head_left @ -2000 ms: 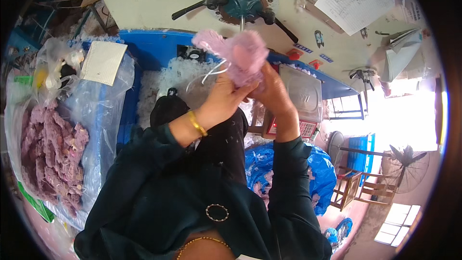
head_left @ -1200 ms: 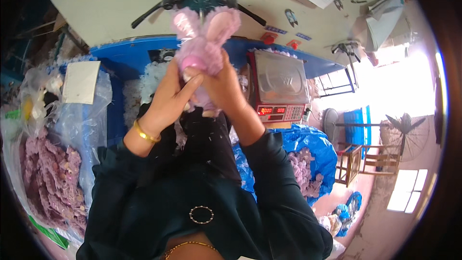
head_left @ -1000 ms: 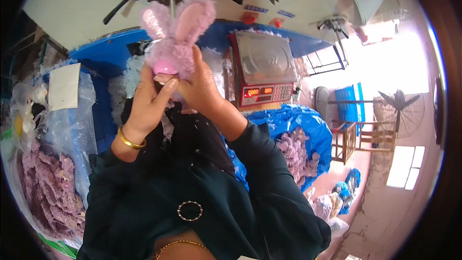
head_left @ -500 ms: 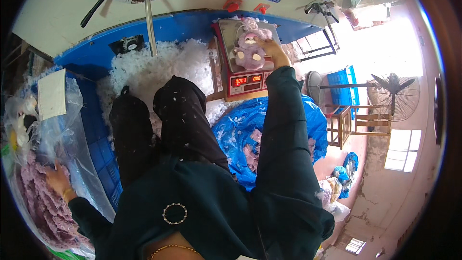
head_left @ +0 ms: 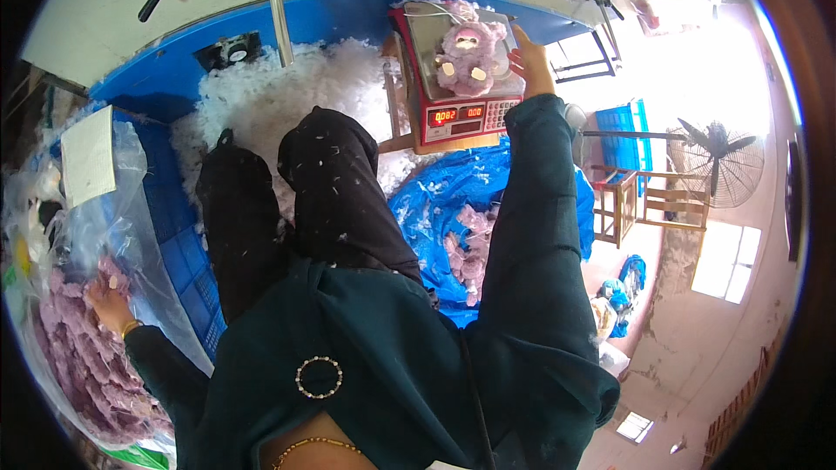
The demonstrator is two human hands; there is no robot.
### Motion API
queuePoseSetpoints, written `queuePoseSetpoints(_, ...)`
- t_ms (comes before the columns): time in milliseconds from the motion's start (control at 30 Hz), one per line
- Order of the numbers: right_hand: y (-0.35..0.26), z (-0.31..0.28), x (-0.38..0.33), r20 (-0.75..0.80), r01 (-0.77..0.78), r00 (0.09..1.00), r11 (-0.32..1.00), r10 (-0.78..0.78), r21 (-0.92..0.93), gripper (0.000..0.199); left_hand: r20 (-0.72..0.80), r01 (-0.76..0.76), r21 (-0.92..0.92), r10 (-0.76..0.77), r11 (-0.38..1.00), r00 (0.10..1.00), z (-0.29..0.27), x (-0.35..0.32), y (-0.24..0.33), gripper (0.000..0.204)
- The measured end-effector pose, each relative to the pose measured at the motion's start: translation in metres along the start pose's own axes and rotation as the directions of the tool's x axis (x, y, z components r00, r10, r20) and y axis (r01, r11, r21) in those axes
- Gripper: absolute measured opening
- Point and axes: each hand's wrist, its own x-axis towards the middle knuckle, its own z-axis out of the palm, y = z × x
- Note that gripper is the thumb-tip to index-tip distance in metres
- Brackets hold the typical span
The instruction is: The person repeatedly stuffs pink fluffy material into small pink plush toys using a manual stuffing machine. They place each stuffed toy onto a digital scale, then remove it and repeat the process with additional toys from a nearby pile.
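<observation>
the pink plush toy (head_left: pixel 467 45) lies on the metal pan of the red weighing scale (head_left: pixel 453 117), far and to the right. the right hand (head_left: pixel 529 61) is open just beside the toy's right side, released from it. the left hand (head_left: pixel 109 303) rests on the purple plush skins (head_left: pixel 83 365) in the clear plastic bag (head_left: pixel 131 209) at near left; whether it grasps any cannot be told.

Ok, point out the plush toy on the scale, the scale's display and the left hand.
plush toy (head_left: pixel 468 54): head view, on its pale face.
scale display (head_left: pixel 459 113): head view, on the red front panel with lit digits.
left hand (head_left: pixel 109 303): head view, on the back of the hand among the purple pieces.
</observation>
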Motion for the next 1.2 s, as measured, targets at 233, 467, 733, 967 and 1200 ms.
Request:
queuePoseSetpoints(233,-0.010,0.099,-0.030,0.526,0.344,0.814,0.934,-0.248,-0.091,0.039,-0.144,-0.008,-0.044,0.002,0.999,0.990,0.002,0.013,-0.009,0.044)
queuePoseSetpoints(467,-0.052,0.055,-0.273,0.476,0.844,0.278,0.449,-0.834,0.293,0.087,-0.163,-0.041,-0.447,-0.036,0.894,0.986,0.017,0.001,0.053,0.032)
queuePoseSetpoints(733,-0.103,0.169,-0.306,-0.030,0.997,-0.053,-0.055,-0.998,0.062,0.061,0.104,-0.066,-0.176,0.085,0.982,0.991,0.021,-0.004,0.079,0.038)
queuePoseSetpoints(967,-0.086,0.132,-0.325,0.160,0.980,0.069,0.097,-0.985,0.174,0.070,0.265,-0.217,0.133,0.176,0.967,0.948,-0.018,-0.026,0.097,0.042)
queuePoseSetpoints(1200,-0.060,0.079,-0.309,0.610,0.987,0.052,0.133,-0.791,0.089,0.049,0.243,-0.098,-0.349,0.191,0.932,0.951,-0.066,-0.030,0.199,0.032)
